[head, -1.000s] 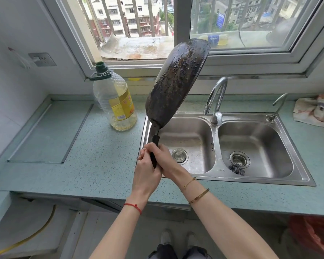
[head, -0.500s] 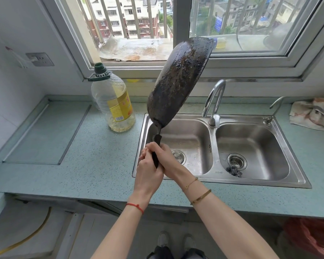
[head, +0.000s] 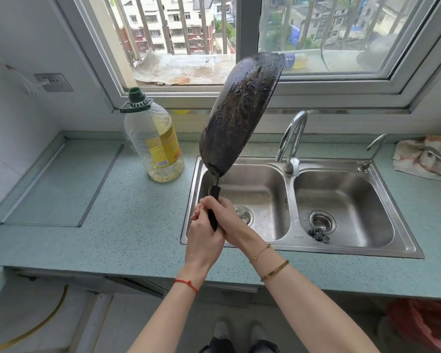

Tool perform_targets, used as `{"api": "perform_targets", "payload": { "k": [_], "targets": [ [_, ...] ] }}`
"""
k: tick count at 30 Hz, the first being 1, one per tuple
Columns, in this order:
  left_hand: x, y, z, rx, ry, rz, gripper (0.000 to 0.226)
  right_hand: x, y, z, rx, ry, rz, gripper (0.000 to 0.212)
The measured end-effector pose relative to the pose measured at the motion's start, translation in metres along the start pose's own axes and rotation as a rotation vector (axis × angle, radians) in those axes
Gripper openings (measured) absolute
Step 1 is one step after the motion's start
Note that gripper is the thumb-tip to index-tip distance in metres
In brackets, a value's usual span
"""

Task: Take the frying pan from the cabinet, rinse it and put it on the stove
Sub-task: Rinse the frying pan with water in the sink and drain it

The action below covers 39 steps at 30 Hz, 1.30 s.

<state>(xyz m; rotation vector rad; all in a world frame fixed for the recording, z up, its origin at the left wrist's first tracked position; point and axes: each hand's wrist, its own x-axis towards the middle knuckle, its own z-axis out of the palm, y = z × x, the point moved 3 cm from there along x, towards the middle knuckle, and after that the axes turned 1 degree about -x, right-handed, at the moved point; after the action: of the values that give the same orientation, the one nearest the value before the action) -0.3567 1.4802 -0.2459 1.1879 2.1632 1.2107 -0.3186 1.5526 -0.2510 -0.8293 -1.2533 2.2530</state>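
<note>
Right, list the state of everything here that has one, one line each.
frying pan: held upright by its handle, crusted underside toward the camera.
left hand: grips the pan handle.
right hand: grips the pan handle.
tap: no water running.
sink: no standing water in either basin.
oil bottle: upright, capped, nearly empty.
cloth: crumpled on the counter.

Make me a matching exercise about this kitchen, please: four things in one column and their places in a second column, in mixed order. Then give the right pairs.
Things
1. pan
2. bottle
3. scourer
4. cloth

Places
A. on the counter, right of the sink
B. held up in the air, handle down
C. inside the sink
D. on the counter, left of the sink

Pairs: 1-B, 2-D, 3-C, 4-A
</note>
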Motion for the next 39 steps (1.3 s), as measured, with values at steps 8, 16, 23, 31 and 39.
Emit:
{"api": "perform_targets", "payload": {
  "k": [8,16,23,31,39],
  "targets": [
    [0.007,-0.006,-0.007,-0.016,0.017,0.032,0.032,0.005,-0.003,0.007,-0.003,-0.013,-0.030,0.014],
    [0.013,-0.015,-0.003,-0.047,-0.018,0.028,0.031,0.013,0.002,0.004,-0.005,0.015,-0.017,0.017],
    [0.004,-0.023,0.009,-0.198,-0.110,-0.054,0.021,0.009,0.025,-0.009,-0.122,0.107,0.020,0.032],
    [0.004,-0.034,0.024,-0.591,-0.286,-0.324,0.012,0.004,0.029,-0.017,-0.255,0.197,0.021,0.028],
    [0.005,-0.044,0.010,-0.791,-0.386,-0.461,0.015,0.005,0.042,-0.011,-0.340,0.263,0.120,0.031]
  ]
}}
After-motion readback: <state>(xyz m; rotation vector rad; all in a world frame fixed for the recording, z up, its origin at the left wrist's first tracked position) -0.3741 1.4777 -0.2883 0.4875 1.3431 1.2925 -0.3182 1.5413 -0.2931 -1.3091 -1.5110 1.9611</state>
